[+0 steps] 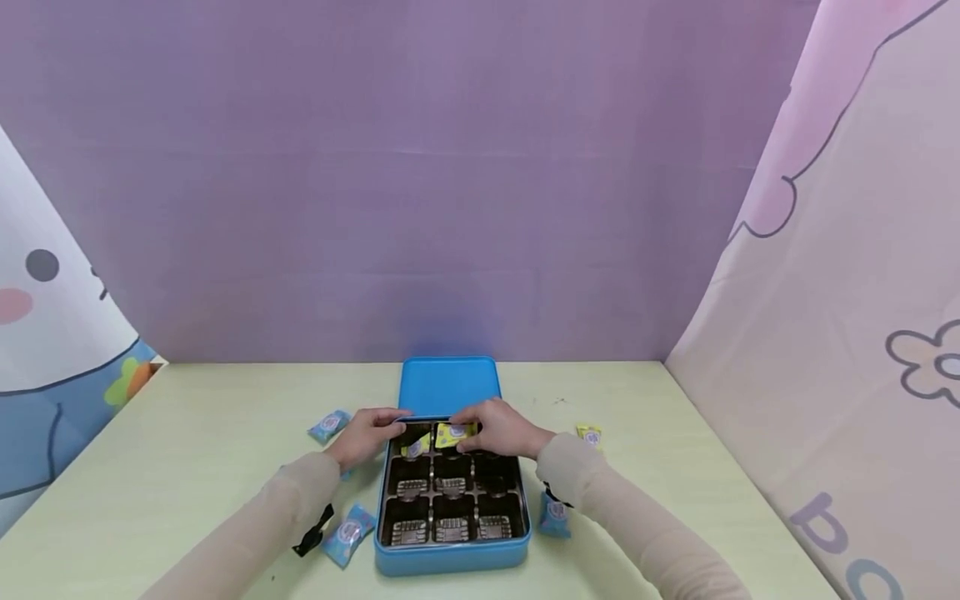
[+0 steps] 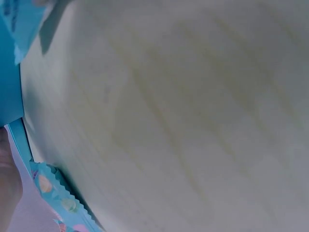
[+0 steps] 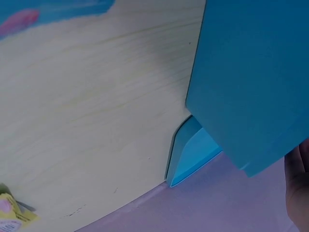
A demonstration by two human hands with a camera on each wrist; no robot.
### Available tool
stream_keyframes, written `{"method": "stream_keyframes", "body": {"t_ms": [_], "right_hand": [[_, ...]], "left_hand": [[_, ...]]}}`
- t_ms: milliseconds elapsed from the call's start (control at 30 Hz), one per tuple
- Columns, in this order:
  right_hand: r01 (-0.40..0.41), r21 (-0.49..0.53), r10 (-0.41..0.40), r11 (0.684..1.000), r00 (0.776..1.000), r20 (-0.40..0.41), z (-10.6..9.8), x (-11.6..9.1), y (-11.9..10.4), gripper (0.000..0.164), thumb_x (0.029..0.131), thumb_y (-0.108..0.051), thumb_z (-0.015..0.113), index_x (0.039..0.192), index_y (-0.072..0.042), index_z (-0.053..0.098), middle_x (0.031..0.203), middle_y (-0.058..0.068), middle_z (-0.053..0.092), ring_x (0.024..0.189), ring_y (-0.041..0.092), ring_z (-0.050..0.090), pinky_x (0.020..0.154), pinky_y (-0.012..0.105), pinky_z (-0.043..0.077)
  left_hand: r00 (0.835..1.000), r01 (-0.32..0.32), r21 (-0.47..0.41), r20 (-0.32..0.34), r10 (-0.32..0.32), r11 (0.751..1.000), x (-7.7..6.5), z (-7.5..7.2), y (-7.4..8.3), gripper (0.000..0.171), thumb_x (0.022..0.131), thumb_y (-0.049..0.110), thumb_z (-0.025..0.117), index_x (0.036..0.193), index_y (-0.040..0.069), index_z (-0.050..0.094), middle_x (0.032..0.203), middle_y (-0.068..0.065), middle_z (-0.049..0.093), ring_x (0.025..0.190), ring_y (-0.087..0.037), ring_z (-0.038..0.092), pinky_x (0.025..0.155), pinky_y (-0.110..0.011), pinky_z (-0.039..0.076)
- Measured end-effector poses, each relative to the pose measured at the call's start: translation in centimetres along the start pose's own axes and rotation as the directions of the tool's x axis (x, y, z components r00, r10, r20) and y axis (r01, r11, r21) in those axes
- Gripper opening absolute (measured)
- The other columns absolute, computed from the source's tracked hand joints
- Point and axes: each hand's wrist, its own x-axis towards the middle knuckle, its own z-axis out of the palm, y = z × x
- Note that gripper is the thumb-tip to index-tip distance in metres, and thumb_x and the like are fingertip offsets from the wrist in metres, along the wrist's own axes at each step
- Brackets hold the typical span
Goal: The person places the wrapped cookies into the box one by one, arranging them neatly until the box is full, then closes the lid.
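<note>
An open blue tin [image 1: 453,562] with a dark divided tray [image 1: 453,492] stands before me in the head view. At its far left corner my left hand [image 1: 365,435] grips the rim between thumb and fingers. My right hand [image 1: 504,427] pinches a small yellow candy packet [image 1: 450,434] over the far middle compartment. Another yellow candy packet [image 1: 416,447] sits in the far left compartment. In the right wrist view, fingers [image 3: 298,188] show past the tin's blue wall [image 3: 251,87]; the packet is hidden there.
Behind the tin lies its blue lid [image 1: 450,385]. Blue candy packets lie left of it, one at the back [image 1: 328,426] and one nearer [image 1: 348,535]. To the right are a blue packet [image 1: 555,517] and a yellow packet [image 1: 589,434]. A purple backdrop [image 1: 420,183] borders the table [image 1: 225,417].
</note>
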Motion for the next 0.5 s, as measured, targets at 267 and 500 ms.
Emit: {"method": "stream_keyframes", "body": {"t_ms": [267, 500], "right_hand": [[0.011, -0.020, -0.011, 1.000, 1.000, 0.007, 0.16, -0.09, 0.31, 0.042, 0.081, -0.024, 0.070, 0.120, -0.012, 0.062, 0.116, 0.002, 0.064, 0.101, 0.011, 0.061, 0.081, 0.023, 0.052], [0.007, -0.011, -0.007, 1.000, 1.000, 0.008, 0.08, 0.13, 0.28, 0.042, 0.082, -0.024, 0.069, 0.122, -0.012, 0.061, 0.116, 0.001, 0.064, 0.101, 0.010, 0.061, 0.081, 0.022, 0.052]], "left_hand": [[1.000, 0.013, -0.001, 0.004, -0.013, 1.000, -0.21, 0.23, -0.10, 0.032, 0.093, 0.019, 0.054, 0.124, 0.011, 0.059, 0.135, -0.017, 0.047, 0.124, -0.036, 0.044, 0.097, -0.047, 0.043], [1.000, 0.018, -0.005, -0.008, -0.018, 1.000, -0.28, 0.10, 0.08, 0.033, 0.093, 0.019, 0.053, 0.125, 0.009, 0.058, 0.136, -0.017, 0.047, 0.125, -0.037, 0.043, 0.098, -0.049, 0.041]]}}
